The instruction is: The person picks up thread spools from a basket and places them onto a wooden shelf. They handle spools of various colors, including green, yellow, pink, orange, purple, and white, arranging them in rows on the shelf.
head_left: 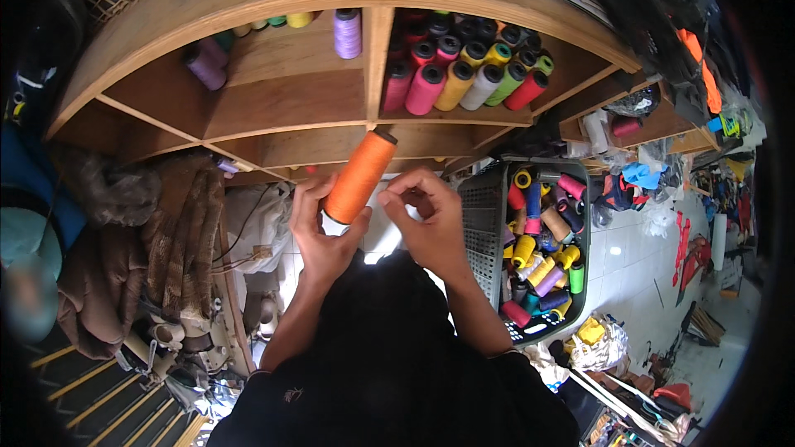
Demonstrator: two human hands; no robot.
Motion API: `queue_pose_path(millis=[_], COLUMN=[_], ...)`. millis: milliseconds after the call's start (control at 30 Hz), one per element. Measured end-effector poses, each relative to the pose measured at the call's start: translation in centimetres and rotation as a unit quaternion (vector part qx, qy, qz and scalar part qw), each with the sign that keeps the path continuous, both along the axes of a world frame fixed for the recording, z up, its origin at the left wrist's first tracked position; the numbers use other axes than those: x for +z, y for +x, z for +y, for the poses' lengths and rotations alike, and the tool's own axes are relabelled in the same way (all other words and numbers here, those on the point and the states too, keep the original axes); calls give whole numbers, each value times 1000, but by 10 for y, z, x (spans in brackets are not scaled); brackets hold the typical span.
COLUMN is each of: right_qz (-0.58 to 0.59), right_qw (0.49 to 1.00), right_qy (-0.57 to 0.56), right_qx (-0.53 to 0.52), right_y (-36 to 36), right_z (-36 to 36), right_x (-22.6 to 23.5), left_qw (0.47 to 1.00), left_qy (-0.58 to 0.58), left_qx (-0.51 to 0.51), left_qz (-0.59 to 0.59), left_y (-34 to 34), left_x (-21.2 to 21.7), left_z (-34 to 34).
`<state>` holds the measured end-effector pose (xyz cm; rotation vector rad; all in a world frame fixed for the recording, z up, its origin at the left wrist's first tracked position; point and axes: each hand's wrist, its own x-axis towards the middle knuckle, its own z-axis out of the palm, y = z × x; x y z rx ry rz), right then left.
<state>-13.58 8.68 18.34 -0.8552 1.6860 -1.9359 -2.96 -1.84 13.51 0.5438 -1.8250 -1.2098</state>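
Note:
A large cone of orange thread with dark ends leans to the upper right in my left hand, whose fingers wrap round its lower part. Close beside it on the right is my right hand, thumb and forefinger pinched together. Whatever that pinch holds, if anything, is too fine to see. Beyond both hands stands a wooden shelf with compartments. One lilac thread cone stands by its middle divider, and a pink thread cone fronts the tightly packed rows in the right compartment.
A grey plastic basket full of mixed thread cones stands on the tiled floor to my right. Brown cushioned pieces and clear plastic wrap crowd the left side. Bundled goods and scraps lie at the far right.

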Motion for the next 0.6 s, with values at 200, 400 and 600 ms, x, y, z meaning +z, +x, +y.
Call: queue_pose_path(millis=[200, 400, 600], right_qz=[-38, 74, 53], right_qw=[999, 996, 996], right_qy=[13, -4, -55], right_qx=[-27, -43, -37], right_y=[14, 28, 40], right_z=[-16, -41, -67], right_x=[6, 2, -2], left_qw=[999, 997, 951], left_qy=[-24, 27, 255], left_qx=[-25, -45, -151], left_qz=[2, 49, 84], left_y=[18, 35, 57], left_x=[1, 13, 17], left_z=[-29, -50, -69])
